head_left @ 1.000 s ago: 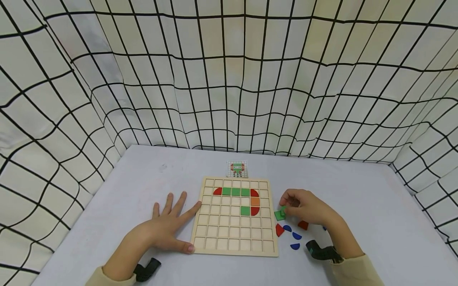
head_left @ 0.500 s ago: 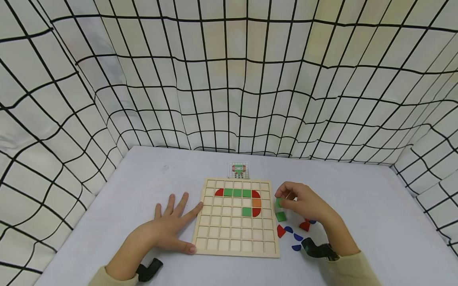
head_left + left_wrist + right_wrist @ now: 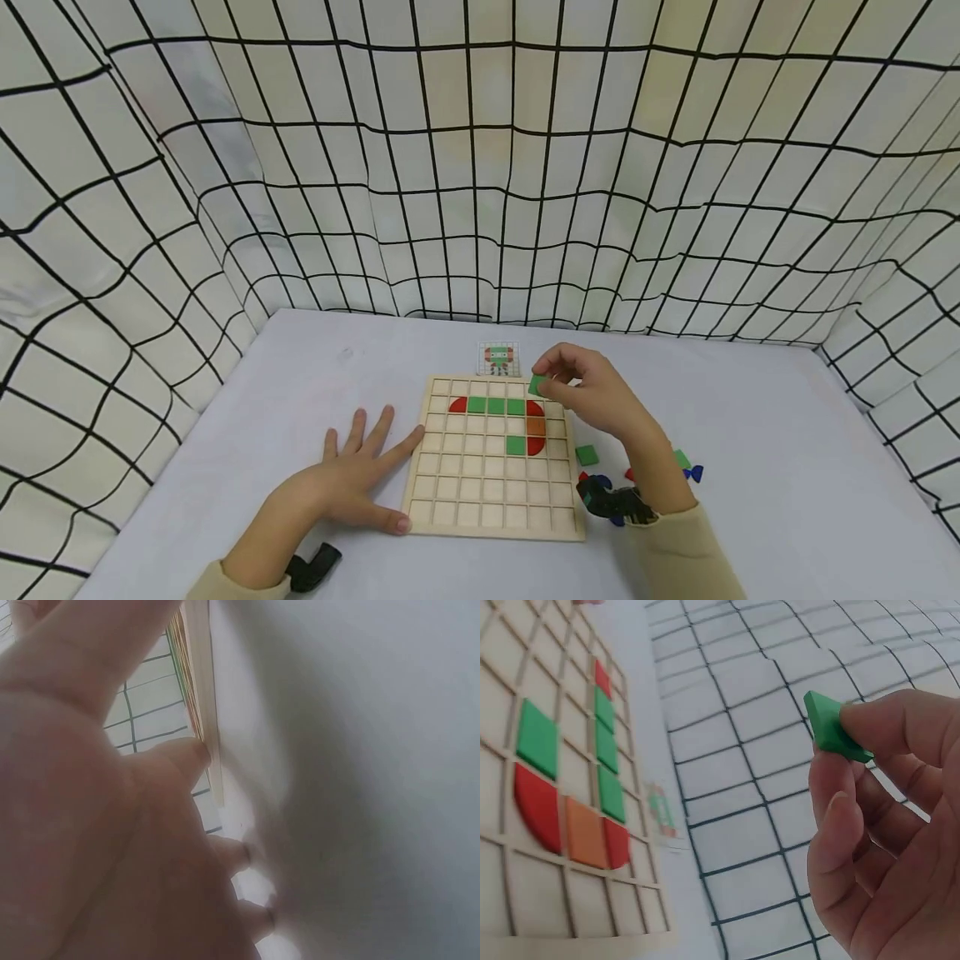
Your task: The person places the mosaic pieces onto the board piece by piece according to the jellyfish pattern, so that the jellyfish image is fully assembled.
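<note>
A wooden grid board [image 3: 472, 487] lies on the white table. Set in its cells are green squares [image 3: 497, 406], red quarter-round pieces [image 3: 458, 405] and an orange square [image 3: 536, 426]. My right hand [image 3: 592, 392] pinches a green square tile [image 3: 829, 727] between thumb and fingers, above the board's upper right corner. Spread flat, my left hand [image 3: 352, 483] touches the board's left edge with thumb and index finger. In the left wrist view the left palm [image 3: 112, 825] fills the left side, beside the board's edge [image 3: 210, 712].
Behind the board lies a small pattern card [image 3: 498, 358]. Right of the board are a loose green square [image 3: 587, 455], another green piece [image 3: 681, 458] and blue pieces [image 3: 697, 473], partly hidden by the right forearm. Black netting [image 3: 480, 192] over white cloth surrounds the table.
My right hand has picked up the green tile from the loose pieces and carried it left and away from me, over the board's upper right corner. The left hand keeps its place.
</note>
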Action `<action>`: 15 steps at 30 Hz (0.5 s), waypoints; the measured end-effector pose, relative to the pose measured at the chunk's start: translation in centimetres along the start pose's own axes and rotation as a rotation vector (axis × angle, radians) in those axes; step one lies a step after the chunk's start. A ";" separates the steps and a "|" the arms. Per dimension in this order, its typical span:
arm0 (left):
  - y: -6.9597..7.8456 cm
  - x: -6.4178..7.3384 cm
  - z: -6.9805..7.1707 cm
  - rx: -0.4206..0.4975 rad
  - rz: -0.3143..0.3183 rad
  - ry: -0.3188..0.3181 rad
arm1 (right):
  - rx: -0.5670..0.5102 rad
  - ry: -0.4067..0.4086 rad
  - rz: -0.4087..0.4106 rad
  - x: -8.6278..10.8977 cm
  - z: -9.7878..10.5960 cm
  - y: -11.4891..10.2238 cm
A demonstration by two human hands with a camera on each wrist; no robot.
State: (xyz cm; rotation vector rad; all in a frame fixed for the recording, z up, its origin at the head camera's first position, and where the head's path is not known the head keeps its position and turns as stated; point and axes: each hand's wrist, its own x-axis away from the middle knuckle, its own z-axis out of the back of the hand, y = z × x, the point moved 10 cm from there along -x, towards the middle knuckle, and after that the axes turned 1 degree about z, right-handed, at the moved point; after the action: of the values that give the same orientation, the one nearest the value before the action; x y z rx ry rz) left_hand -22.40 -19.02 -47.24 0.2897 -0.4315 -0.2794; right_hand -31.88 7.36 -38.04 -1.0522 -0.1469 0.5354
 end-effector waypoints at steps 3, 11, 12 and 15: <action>0.0 0.2 -0.2 -0.001 -0.003 0.003 | 0.031 -0.033 -0.014 -0.3 -1.3 0.6; -0.2 -0.1 -0.2 -0.010 -0.011 0.022 | 0.030 -0.063 -0.054 -0.7 -3.2 1.7; -0.2 -0.1 -0.2 -0.009 -0.011 0.020 | 0.041 -0.066 -0.056 -0.8 -3.5 1.8; -0.2 -0.1 -0.2 -0.004 -0.019 0.020 | 0.080 -0.075 -0.058 -0.9 -4.2 2.0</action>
State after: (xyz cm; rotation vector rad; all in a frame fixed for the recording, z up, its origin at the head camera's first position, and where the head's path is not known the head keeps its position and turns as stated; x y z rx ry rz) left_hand -22.41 -19.08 -47.50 0.2928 -0.4088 -0.2960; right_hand -31.82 4.38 -41.69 -0.9480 -0.2199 0.5243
